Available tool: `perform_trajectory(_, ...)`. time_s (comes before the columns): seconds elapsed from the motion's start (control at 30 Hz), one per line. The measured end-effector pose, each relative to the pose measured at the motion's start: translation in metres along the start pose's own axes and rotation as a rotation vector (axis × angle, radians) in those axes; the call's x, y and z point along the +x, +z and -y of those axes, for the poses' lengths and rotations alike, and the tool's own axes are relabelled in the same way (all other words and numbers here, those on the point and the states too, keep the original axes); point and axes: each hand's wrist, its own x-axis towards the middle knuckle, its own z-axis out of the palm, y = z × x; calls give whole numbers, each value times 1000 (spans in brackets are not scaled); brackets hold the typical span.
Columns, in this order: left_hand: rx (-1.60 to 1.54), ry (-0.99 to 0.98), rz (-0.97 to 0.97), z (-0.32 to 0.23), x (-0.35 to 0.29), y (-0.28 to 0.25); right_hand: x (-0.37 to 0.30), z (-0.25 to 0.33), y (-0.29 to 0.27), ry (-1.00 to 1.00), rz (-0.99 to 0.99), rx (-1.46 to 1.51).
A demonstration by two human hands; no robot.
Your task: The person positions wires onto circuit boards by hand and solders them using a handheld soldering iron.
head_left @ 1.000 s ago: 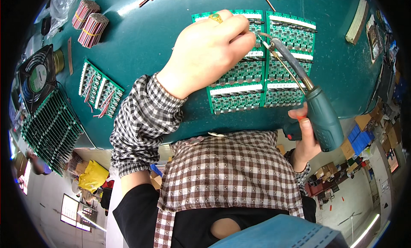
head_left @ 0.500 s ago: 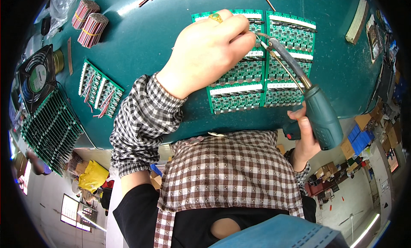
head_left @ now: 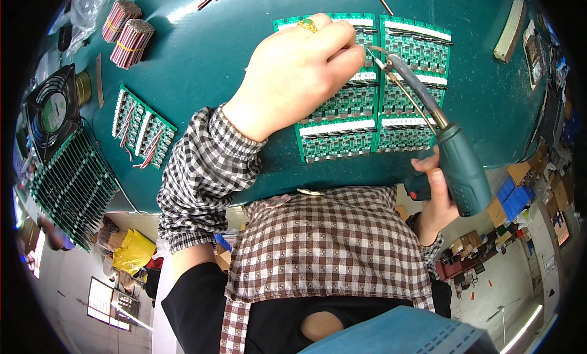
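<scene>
My right hand (head_left: 438, 200) is wrapped round the handle of a dark green soldering gun (head_left: 463, 170). Its long metal barrel slants up and left, and the bent tip ends just beside the fingers of my left hand (head_left: 299, 79). That hand, with a ring on one finger, rests closed over the upper part of the left panel of green circuit boards (head_left: 339, 134); its fingertips and whatever they pinch are hidden. Alongside lies a second panel of circuit boards (head_left: 413, 88), with white connector strips and rows of dark parts, partly behind the barrel.
On the green table (head_left: 214, 54), two banded bundles of striped wires (head_left: 131, 45) stand at the far left, above a smaller board with wires (head_left: 143, 128). A black fan (head_left: 54, 112) and a stack of boards (head_left: 73, 186) sit leftmost. A pale bar (head_left: 510, 31) lies far right.
The soldering gun has shifted slightly right and down, its tip a little farther from my left fingers. My left hand has stayed in place.
</scene>
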Motion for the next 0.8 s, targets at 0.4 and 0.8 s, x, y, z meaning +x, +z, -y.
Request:
perform_trajectory(0.4, 113, -36, 100, -7, -4, -2, -1, 1, -4, 13, 9, 6)
perform_trajectory(0.8, 105, -25, 77, -6, -3, -2, 1, 4, 0, 9, 28, -42)
